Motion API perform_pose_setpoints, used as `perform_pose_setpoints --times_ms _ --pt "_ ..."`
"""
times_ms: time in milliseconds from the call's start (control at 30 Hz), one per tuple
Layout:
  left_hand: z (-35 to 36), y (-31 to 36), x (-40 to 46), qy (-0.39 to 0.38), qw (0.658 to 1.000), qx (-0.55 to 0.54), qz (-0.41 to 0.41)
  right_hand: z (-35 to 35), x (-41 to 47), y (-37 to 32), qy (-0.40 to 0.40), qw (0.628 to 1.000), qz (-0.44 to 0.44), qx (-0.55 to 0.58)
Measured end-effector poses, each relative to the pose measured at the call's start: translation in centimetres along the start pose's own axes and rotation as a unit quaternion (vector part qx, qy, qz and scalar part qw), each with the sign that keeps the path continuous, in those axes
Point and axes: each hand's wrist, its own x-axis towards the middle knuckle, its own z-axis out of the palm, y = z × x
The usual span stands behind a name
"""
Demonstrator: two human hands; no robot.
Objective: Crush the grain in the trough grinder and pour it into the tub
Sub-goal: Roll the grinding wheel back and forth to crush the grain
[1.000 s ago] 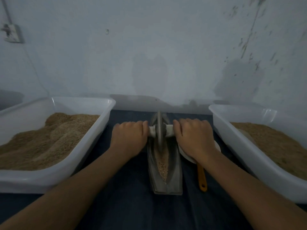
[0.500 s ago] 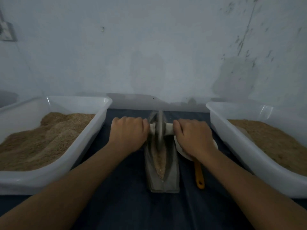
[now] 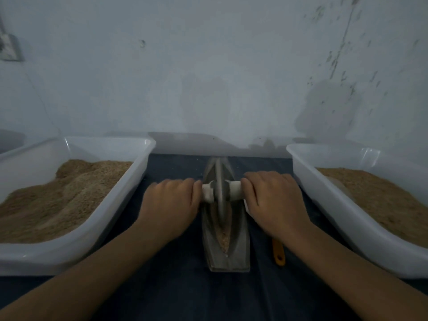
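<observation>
While both fists, left hand (image 3: 170, 205) and right hand (image 3: 273, 200), grip the axle (image 3: 208, 193), wheel (image 3: 218, 195) stands in trough (image 3: 238, 230) over grain (image 3: 225, 237).

Two forearms in view, entering from lower corners of frame. Both bare from frame edge to wrist; no sleeve, cuff or glove seen. Left hand (image 3: 170, 206): bare, no ring, no band, no watch at wrist; outline motion-blurred, nails not readable. Right hand (image 3: 273, 202): bare, no ring, no strap; knuckles and finger backs sharper than on left. No marks, dressings or tape discernible on either arm. Lighting dim. Upper arms, torso and clothing outside frame.
</observation>
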Motion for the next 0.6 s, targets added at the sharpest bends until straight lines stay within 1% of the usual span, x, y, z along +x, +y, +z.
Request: perform_pose_setpoints --times_ms 100,200,267,367,433,467,533,600 --pt "-1.2 -0.4 -2.8 0.006 0.998 -0.054 0.008 -1.0 -2.1 0.0 0.049 0.998 -0.027 0.042" --pt "-1.2 0.1 -2.3 0.015 0.999 -0.041 0.005 -0.6 -2.3 0.3 0.049 0.997 -0.024 0.046" --pt "-0.3 0.4 -0.4 0.000 1.000 0.016 0.001 -0.1 -1.2 0.4 0.022 0.999 -0.005 0.042" --pt "1.5 0.2 3.1 -0.017 0.995 0.093 0.006 1.7 2.2 0.6 -0.018 0.999 0.024 -0.031" --pt "2.1 -0.2 5.9 -0.044 0.995 0.092 -0.017 3.1 4.7 0.9 -0.040 0.993 0.024 -0.106" --pt "2.2 -0.4 7.3 -0.065 0.995 0.068 -0.037 3.6 5.6 1.1 -0.055 0.990 0.015 -0.133" --pt "2.1 -0.4 9.3 -0.096 0.993 0.021 -0.067 3.9 6.6 1.3 -0.092 0.986 0.016 -0.141" --pt "1.8 0.0 9.5 -0.079 0.995 0.035 -0.058 3.7 6.1 1.4 -0.119 0.985 0.025 -0.124"
